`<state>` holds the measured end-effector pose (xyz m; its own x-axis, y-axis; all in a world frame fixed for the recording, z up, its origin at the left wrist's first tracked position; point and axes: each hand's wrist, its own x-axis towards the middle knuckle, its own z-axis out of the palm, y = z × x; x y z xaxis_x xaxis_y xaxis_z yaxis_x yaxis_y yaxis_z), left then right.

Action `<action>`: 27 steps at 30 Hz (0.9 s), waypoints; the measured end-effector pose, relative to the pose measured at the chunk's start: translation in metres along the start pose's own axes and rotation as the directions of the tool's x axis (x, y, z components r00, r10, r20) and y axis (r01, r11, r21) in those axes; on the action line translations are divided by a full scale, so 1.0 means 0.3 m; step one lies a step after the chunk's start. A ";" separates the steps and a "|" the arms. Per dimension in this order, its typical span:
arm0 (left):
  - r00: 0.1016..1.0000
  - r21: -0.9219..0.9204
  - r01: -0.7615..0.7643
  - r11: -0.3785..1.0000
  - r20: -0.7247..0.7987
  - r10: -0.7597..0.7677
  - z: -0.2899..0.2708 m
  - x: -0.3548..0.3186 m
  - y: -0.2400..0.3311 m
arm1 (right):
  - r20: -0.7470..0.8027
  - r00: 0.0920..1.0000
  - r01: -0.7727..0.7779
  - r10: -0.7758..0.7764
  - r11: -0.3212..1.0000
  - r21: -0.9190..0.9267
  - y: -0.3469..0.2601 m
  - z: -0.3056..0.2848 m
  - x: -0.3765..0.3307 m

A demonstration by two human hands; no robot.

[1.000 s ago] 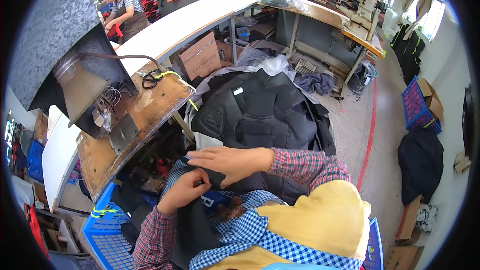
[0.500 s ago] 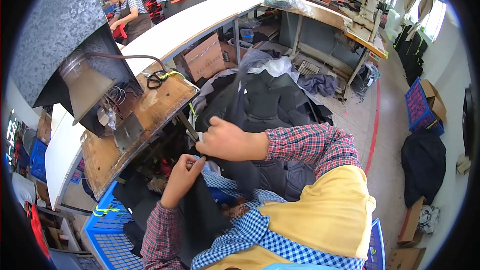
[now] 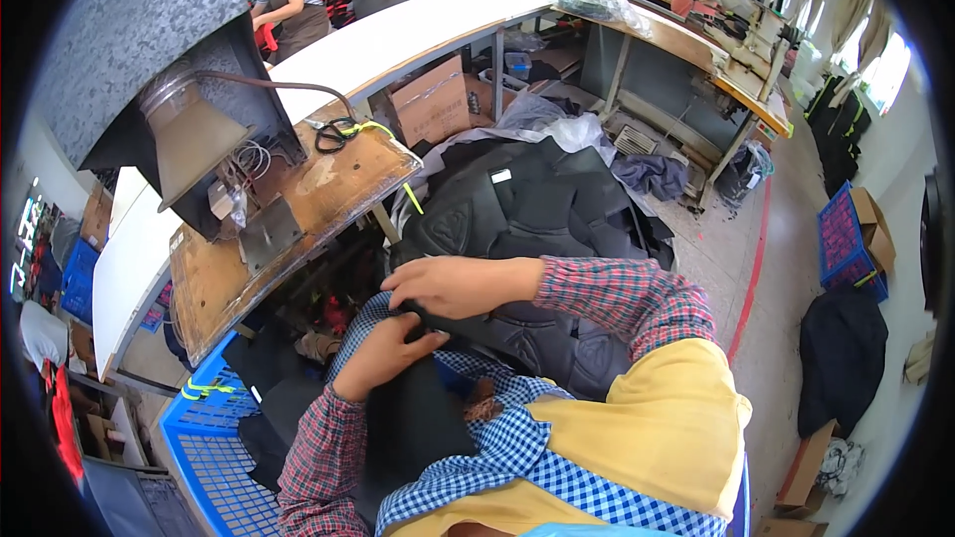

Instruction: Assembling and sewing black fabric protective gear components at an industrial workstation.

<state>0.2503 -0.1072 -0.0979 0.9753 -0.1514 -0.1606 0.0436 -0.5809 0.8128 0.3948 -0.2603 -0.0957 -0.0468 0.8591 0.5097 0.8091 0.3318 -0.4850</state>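
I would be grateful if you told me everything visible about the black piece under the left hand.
The black piece looks like a plain, matte sheet of fabric. It lies below the left hand, which appears to touch its upper end, and slopes down between the plaid left sleeve and the blue-and-white checked cloth. Its full outline is hidden.

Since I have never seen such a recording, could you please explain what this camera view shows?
There is no robot. A head-worn fisheye camera looks down from the wearer's own viewpoint, so straight edges bend. The bare left hand is at the top of the black cloth, with the right hand close beyond it; what exactly they grip is hidden. Scissors and a metal plate lie on the wooden bench at left, and dark padded pieces are heaped ahead.
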 end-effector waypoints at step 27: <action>0.846 0.065 0.261 0.963 -0.496 -0.196 -0.625 -0.318 -0.104 | 0.101 0.989 -0.051 0.109 0.887 -0.458 0.155 0.021 0.639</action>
<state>0.1964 0.0753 -0.0028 0.9240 0.3821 -0.0175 0.2826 -0.6512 0.7043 0.4197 -0.0777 -0.0250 -0.0173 0.9251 0.3793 0.9888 0.0721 -0.1309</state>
